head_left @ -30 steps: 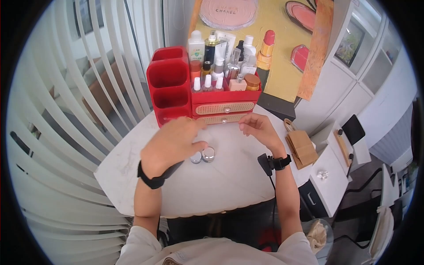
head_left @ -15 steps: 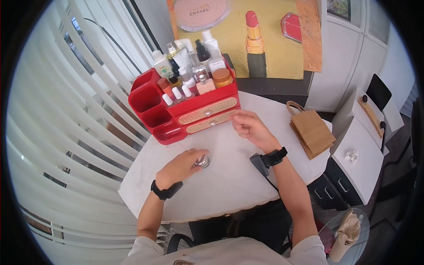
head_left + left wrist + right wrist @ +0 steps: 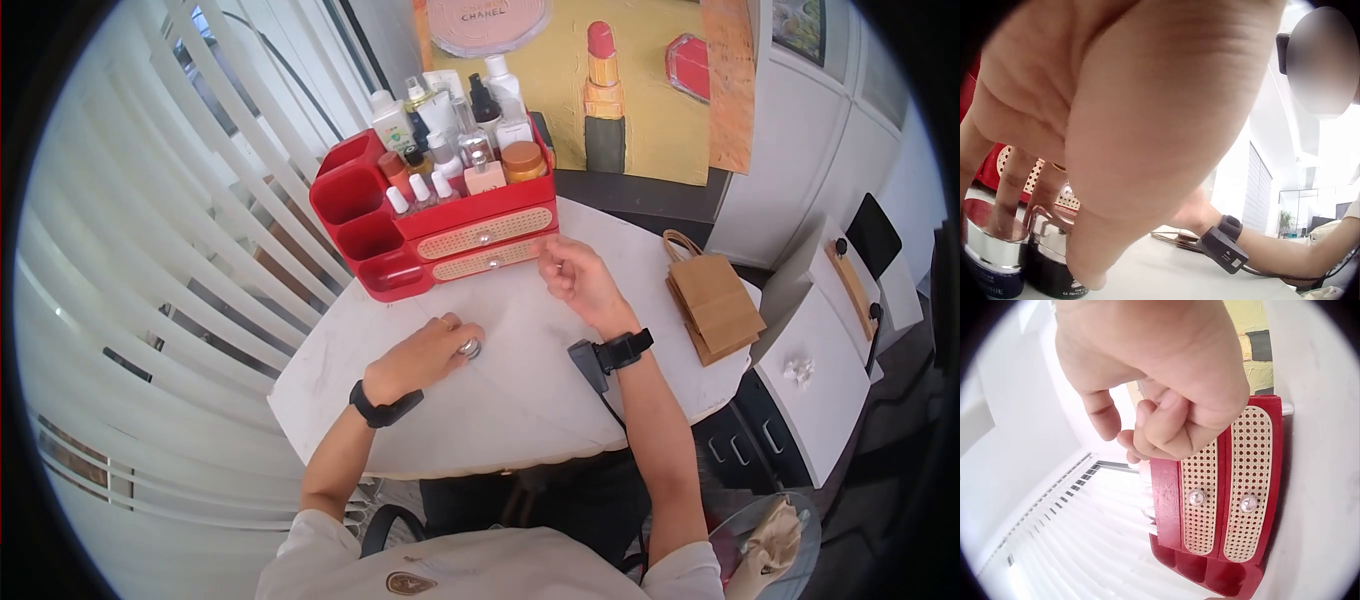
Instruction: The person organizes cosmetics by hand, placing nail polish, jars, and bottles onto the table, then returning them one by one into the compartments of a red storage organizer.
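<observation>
Low over the white table, my left hand (image 3: 425, 352) grips a small black jar (image 3: 1049, 259) with a silver lid, thumb on its near side and fingers on the far side. Beside it stands a dark blue jar (image 3: 992, 259), also silver-lidded, and another finger reaches down at that lid. From the head view, the hand covers most of both jars. My right hand (image 3: 580, 280) hovers before the red organizer (image 3: 535, 193), its fingers loosely curled around nothing. Two woven-front drawers (image 3: 1249, 503) with round knobs are closed.
Several bottles and a brown-lidded jar (image 3: 523, 160) fill the organizer's top. Its left compartments (image 3: 345, 190) hold nothing visible. A brown paper bag (image 3: 715, 300) lies at the table's right. White blinds (image 3: 180, 300) run along the left, and a painting (image 3: 660, 140) stands behind.
My left hand has come down from above the jars, and its fingers now close around one. My right hand stays near the drawers, its fingers more curled. The head view has turned.
</observation>
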A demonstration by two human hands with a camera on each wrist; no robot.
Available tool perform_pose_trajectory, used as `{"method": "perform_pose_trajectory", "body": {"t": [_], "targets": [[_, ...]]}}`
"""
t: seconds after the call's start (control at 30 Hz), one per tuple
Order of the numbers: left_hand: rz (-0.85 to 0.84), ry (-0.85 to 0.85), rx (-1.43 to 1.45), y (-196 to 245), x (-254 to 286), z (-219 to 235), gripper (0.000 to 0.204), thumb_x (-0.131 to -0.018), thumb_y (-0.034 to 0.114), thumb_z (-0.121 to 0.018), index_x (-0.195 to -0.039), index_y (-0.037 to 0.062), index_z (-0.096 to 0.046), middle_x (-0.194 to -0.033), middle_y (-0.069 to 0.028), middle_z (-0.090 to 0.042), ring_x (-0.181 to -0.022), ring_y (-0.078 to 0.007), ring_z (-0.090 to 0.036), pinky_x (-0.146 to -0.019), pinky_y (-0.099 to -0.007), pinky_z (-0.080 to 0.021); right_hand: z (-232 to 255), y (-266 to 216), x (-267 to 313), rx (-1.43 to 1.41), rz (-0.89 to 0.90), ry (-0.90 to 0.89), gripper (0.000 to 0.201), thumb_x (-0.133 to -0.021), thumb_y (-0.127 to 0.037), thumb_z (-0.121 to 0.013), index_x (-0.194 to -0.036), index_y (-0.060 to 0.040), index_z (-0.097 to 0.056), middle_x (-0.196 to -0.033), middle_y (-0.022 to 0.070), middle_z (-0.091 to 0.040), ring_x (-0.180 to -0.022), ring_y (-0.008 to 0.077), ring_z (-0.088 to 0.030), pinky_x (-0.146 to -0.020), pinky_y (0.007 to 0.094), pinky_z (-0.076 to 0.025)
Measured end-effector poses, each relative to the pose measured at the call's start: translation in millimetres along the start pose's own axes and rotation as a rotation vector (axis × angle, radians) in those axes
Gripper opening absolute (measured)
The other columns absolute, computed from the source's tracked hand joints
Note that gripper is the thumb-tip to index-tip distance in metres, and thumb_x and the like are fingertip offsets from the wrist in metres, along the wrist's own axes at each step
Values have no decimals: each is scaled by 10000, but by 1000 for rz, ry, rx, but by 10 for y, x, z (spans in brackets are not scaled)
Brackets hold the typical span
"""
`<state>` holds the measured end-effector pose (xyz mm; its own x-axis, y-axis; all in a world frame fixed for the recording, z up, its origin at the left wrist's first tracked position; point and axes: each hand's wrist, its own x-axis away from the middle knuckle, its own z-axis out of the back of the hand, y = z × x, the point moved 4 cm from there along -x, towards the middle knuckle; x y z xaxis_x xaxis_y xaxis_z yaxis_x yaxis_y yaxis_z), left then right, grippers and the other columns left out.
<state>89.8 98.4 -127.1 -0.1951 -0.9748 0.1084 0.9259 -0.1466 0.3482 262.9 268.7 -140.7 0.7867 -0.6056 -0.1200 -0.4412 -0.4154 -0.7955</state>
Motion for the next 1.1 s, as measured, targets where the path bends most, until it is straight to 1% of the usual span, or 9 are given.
{"method": "perform_pose_trajectory", "body": {"t": [0.1,0.23,0.4,0.53,0.6,0.73,0.87,0.97,1.1], "targets": [[20,3,-11,36,6,27,455,-834,-46,-648,-1225,160,-540,-1104,-103,-543,-1020,-297,-564,-886,-369,-466,38,36,-36,-40,18,-32,260,-961,-267,-551,-1048,-31,-617,-726,-36,-504,-524,12,-333,-445,177,-234],[66,-15,-15,34,8,42,447,-829,-74,-630,-1205,153,-543,-1107,-102,-546,-1035,-299,-561,-881,-370,-463,52,30,-41,-19,25,-15,269,-963,-274,-546,-1048,-29,-616,-722,-42,-493,-527,13,-333,-448,177,-237],[36,-15,0,15,45,100,468,-815,-98,-626,-1211,137,-542,-1098,-107,-561,-1025,-314,-569,-880,-387,-458,57,42,-38,-4,18,-7,282,-965,-283,-540,-1053,-26,-614,-725,-44,-485,-538,15,-334,-458,178,-246],[6,33,85,-343,362,182,480,-806,-96,-642,-1221,126,-547,-1129,-109,-570,-1043,-322,-572,-894,-392,-460,50,48,-40,14,24,8,278,-966,-280,-537,-1050,-26,-612,-731,-45,-481,-547,18,-334,-470,179,-253],[79,63,13,-504,530,254,467,-814,-114,-605,-1199,146,-554,-1122,-141,-579,-1037,-353,-578,-885,-391,-469,43,55,-37,24,16,13,278,-966,-279,-537,-1049,-24,-609,-733,-44,-480,-549,20,-335,-473,178,-255],[209,18,13,-803,779,314,492,-799,-97,-660,-1224,127,-552,-1175,-93,-573,-1065,-311,-576,-910,-397,-470,28,53,-33,37,6,13,280,-965,-274,-539,-1056,-17,-604,-736,-43,-475,-555,22,-338,-479,176,-260],[245,8,4,-913,868,331,516,-804,-96,-658,-1250,141,-552,-1168,-87,-574,-1067,-307,-579,-906,-392,-474,28,74,-40,38,-1,1,284,-965,-274,-540,-1063,-15,-602,-736,-43,-472,-559,23,-339,-482,175,-261],[211,72,38,-881,882,337,519,-810,-92,-655,-1254,158,-561,-1161,-120,-597,-1082,-327,-583,-926,-403,-474,25,81,-33,59,-6,23,280,-964,-272,-538,-1062,-18,-600,-740,-42,-477,-558,23,-339,-479,175,-259],[241,55,33,-801,906,428,517,-821,-22,-690,-1298,119,-551,-1076,-118,-608,-1022,-305,-590,-906,-391,-471,63,85,-44,54,4,26,269,-960,-263,-537,-1059,-21,-597,-739,-40,-491,-558,21,-348,-473,174,-257]]}}
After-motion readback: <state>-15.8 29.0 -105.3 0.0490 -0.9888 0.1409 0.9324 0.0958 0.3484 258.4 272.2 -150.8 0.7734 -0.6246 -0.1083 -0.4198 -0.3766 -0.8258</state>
